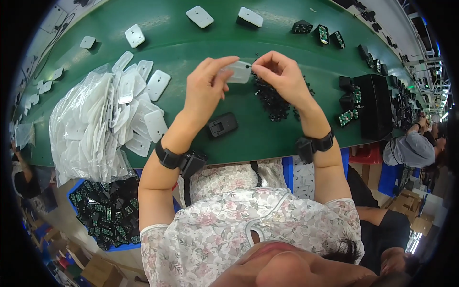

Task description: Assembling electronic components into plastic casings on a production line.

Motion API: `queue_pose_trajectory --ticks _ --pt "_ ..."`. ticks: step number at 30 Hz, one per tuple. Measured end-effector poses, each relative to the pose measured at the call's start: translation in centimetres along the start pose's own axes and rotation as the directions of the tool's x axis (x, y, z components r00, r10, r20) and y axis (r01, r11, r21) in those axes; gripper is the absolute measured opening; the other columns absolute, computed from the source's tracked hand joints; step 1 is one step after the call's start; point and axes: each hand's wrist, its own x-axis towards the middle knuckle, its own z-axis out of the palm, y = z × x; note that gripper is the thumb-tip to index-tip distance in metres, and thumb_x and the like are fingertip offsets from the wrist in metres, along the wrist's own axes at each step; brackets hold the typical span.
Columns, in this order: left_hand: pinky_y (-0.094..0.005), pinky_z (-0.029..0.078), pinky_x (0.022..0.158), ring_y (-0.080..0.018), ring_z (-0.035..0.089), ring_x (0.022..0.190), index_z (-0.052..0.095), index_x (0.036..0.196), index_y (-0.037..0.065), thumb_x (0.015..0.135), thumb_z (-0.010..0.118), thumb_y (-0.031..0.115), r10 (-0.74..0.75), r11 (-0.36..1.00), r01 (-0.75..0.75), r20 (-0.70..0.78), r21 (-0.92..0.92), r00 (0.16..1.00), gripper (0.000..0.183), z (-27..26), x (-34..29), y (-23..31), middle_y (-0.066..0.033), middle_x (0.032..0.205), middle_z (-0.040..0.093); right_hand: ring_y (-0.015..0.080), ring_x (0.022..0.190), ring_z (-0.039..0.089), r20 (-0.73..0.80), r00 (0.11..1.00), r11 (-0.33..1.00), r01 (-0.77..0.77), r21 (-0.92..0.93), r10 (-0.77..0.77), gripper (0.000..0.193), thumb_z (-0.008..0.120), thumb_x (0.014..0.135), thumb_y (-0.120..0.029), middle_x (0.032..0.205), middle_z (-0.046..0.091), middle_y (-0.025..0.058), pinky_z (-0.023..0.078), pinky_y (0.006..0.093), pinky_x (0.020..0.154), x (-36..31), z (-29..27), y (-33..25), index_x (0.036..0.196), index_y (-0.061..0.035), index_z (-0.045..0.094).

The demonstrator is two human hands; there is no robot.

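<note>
A white translucent plastic cover (240, 73) hangs above the green table, with the fingers of my left hand (204, 82) closed on its left side. At its right end, by a small black spot, my right hand (283, 76) has thumb and forefinger pinched together. What that pinch holds, if anything, is too small to name. Below my right hand lies a pile of small black parts (277, 103). A black plastic housing (223, 125) rests on the table between my forearms.
At left, a clear bag (71, 138) spills many white covers (158, 85). White-topped pieces (200, 17) line the far side. Black housings with green circuit boards (323, 34) stand at right, near a black box (374, 107). A blue bin (110, 248) of boards sits below left.
</note>
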Motion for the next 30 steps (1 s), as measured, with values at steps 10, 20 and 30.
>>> queue_pose_trajectory --ticks 10,20,30 --pt "-0.0248 0.052 0.056 -0.0133 0.061 0.063 0.057 0.108 -0.001 0.085 0.055 -0.005 -0.113 0.973 0.103 -0.036 -0.207 0.993 0.023 0.0 -0.2 -0.4 -0.0094 0.082 0.061 0.0022 0.071 0.050 -0.031 0.999 0.988 -0.016 0.152 0.021 0.012 0.065 0.086 -0.011 0.080 0.058 -0.0017 0.039 0.0168 0.061 -0.4 3.0 -0.1 0.090 -0.0023 0.059" --pt "-0.0262 0.055 0.066 -0.0175 0.066 0.076 0.056 0.097 -0.007 0.088 0.056 0.002 -0.242 0.875 0.262 0.101 -0.407 0.965 0.012 -0.1 -0.5 -0.6 -0.0113 0.093 0.061 -0.0002 0.063 0.041 -0.228 0.970 0.991 0.062 -0.118 -0.087 0.009 0.065 0.085 -0.009 0.074 0.053 -0.0054 0.033 0.0161 0.053 -0.8 4.8 0.0 0.084 -0.0032 0.058" --pt "-0.0241 0.053 0.058 -0.0121 0.059 0.068 0.057 0.088 -0.005 0.088 0.060 0.004 -0.144 0.925 0.143 0.023 -0.352 0.989 0.010 -0.6 -0.4 -0.6 -0.0064 0.087 0.056 0.0086 0.060 0.042 -0.243 0.852 0.821 0.310 -0.479 -0.464 0.017 0.070 0.077 -0.008 0.078 0.052 0.0020 0.037 0.0219 0.053 -1.0 5.1 0.0 0.088 -0.0029 0.058"
